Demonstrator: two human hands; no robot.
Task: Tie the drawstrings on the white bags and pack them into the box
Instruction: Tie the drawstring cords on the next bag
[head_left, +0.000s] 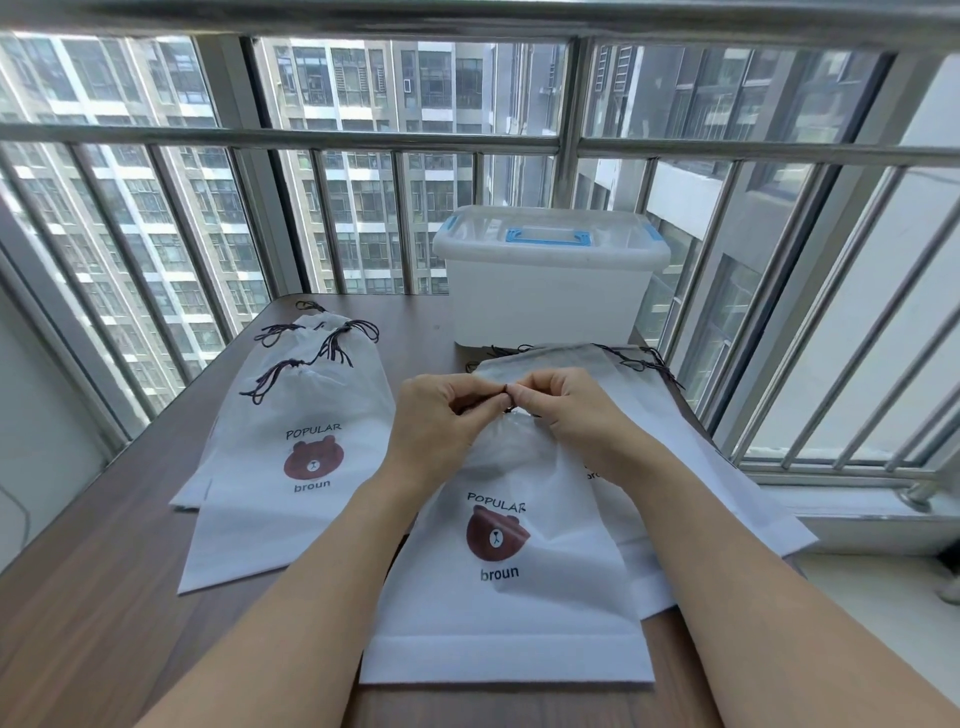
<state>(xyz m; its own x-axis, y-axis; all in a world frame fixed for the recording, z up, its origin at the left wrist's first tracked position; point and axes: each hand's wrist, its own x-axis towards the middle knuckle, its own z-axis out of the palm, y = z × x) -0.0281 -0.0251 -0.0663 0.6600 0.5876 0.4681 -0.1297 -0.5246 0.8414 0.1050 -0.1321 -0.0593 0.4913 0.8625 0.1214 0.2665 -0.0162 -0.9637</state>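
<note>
On the brown table (130, 519) by the window, the tying step was clearly the one in hand. Left hand (441, 415) and right hand (566, 410) met over the mouth of the front bag (498, 613), fingertips of both pinched on the dark drawstring (508, 401), so both were closed on cord, nothing slack about them. Honestly I couldn't tell if the knot was half made or nearly done, since the fingers covered almost all of it and only a tiny dark loop peeked out between the thumbs.

Left of that sat a stack of bags (291, 457) with cords bunched at the tops, which looked tied to me. Under and to the right of the front bag lay another pile (691, 467), tops flat and cords trailing, probably untied, though the arms hid a good part of it.

The box (550, 291) stood at the far edge of the table with its lid on and blue handle up, just behind the right pile. So packing hadn't started, I'd say. Next move would need the knot pulled snug without tearing the thin fabric, then the bag set aside. Whether anything was inside the box, no idea, the plastic was too cloudy.
</note>
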